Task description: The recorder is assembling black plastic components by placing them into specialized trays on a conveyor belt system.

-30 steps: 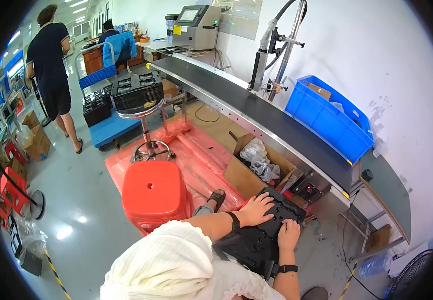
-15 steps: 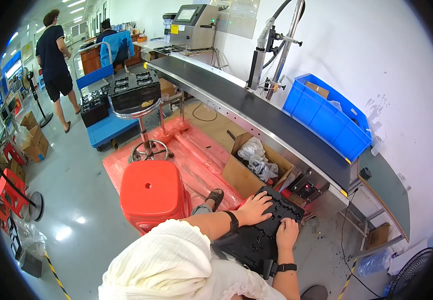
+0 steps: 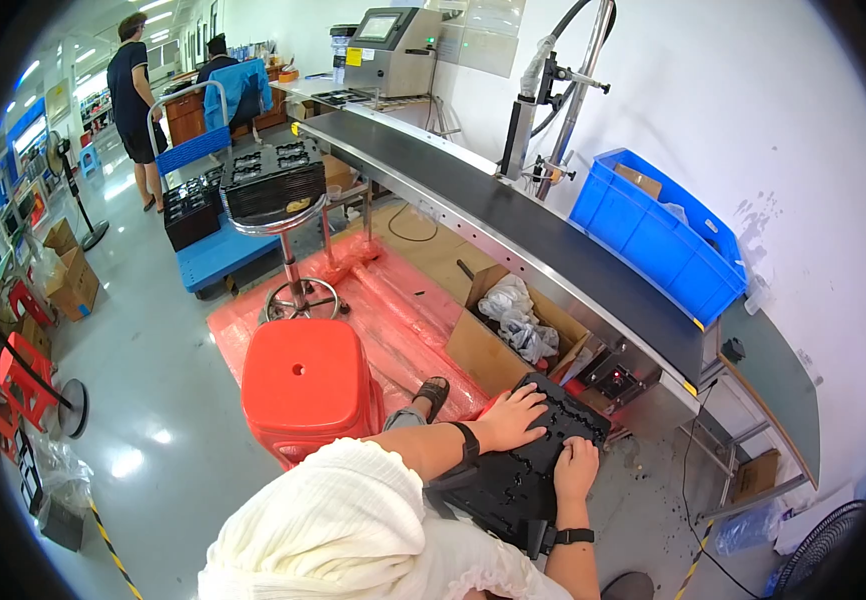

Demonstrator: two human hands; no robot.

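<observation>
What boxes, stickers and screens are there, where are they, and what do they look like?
Screen: on the grey machine at the conveyor's far end, slanted, pale.
Yellow sticker: on that machine's side, small, square.
Open cardboard box: floor under the conveyor, brown, crumpled plastic inside.
Blue crate: by the wall, rectangular.
Brown boxes: far left floor, stacked.
Both hands, left hand and right hand, rest on a black tray.

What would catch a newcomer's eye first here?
Probably the bright red plastic stool at lower centre, on the red sheet. Just right of it, both hands, left hand and right hand, rest on a black moulded tray, below the long dark conveyor carrying a blue crate.
</observation>
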